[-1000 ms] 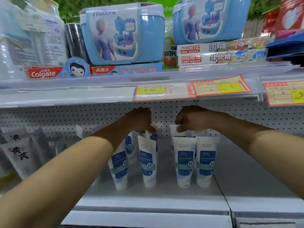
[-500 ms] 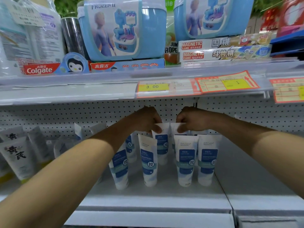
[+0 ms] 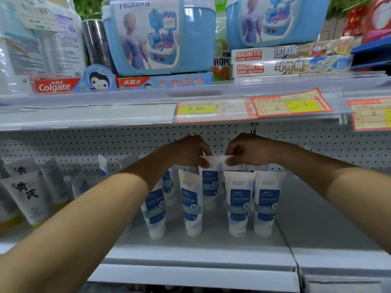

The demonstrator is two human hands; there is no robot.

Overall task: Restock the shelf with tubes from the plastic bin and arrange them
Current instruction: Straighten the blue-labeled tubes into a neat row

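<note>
Both forearms bare along all their visible length; left hand (image 3: 188, 152) and right hand (image 3: 248, 150) likewise bare.

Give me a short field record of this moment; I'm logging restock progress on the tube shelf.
left hand: pinches the top edge of a back-row tube
right hand: pinches the top edge of the neighbouring tube
front tubes: four, white and blue, standing cap down
shelf: white, pegboard behind
bin: not in view
above: toy cases, toothpaste boxes, price tags
</note>
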